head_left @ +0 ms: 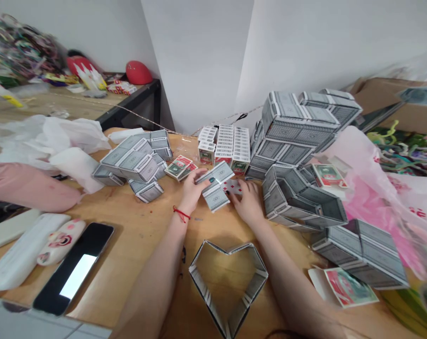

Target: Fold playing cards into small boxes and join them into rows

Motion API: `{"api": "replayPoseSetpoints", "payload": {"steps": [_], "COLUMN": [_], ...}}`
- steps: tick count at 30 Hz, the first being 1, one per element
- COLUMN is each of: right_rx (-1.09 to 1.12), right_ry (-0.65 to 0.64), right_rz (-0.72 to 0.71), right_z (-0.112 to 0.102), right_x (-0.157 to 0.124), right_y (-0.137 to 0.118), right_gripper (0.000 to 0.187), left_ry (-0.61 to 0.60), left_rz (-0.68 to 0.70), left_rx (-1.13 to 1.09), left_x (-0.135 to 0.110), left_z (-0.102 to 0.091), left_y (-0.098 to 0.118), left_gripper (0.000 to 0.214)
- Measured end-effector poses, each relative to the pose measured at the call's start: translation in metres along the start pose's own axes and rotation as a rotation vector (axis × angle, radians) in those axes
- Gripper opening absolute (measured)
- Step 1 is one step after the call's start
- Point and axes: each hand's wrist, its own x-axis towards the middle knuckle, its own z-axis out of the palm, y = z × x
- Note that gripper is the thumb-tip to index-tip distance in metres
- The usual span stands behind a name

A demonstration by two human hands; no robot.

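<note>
My left hand (pixel 192 189) is closed on a piece of folded playing cards (pixel 215 200) with grey patterned backs, its thumb on top. At the piece's right side, my right hand (pixel 248 201) pinches a playing card (pixel 234 187) showing red diamonds, which meets the grey cards. Between my forearms stands a heart-shaped frame (pixel 258 273) built from folded cards. Just beyond my left hand lie red and green card packs (pixel 180 166). Behind both hands, several card boxes (pixel 225 141) are lined up in rows.
Folded-card structures stand at the left (pixel 128 157) and in a tall stack at the right (pixel 291 125). More open card frames (pixel 301 200) sit beside my right forearm. A phone (pixel 74 268) lies at the left edge. An opened card pack (pixel 351 286) is at the lower right, near pink plastic (pixel 362 174).
</note>
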Motion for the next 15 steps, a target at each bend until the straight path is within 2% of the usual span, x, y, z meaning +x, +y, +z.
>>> {"api": "replayPoseSetpoints", "payload": {"steps": [4,8,11,15], "right_rx": [0.033,0.01,0.0,0.047], "right_ry": [0.022,0.016,0.018,0.034], "right_rz": [-0.026,0.016,0.052,0.087], "right_z": [0.0026,0.0054,0.0068,0.0059], "right_x": [0.0011,0.0008,0.0,-0.0005], "right_y": [0.003,0.0074,0.0087,0.0054], "right_gripper": [0.051,0.05,0.05,0.049], "left_ry": [0.115,0.064,0.059,0.088], "left_rz": [-0.044,-0.096,-0.074,-0.027], "left_rx": [-0.06,-0.032,0.05,0.164], "left_x": [0.0014,0.0021,0.0029,0.0046], "left_z": [-0.0001,-0.0006,-0.0018,-0.005], "left_y": [0.0007,0.0003,-0.002,-0.0073], "left_gripper": [0.058,0.048,0.035,0.041]}}
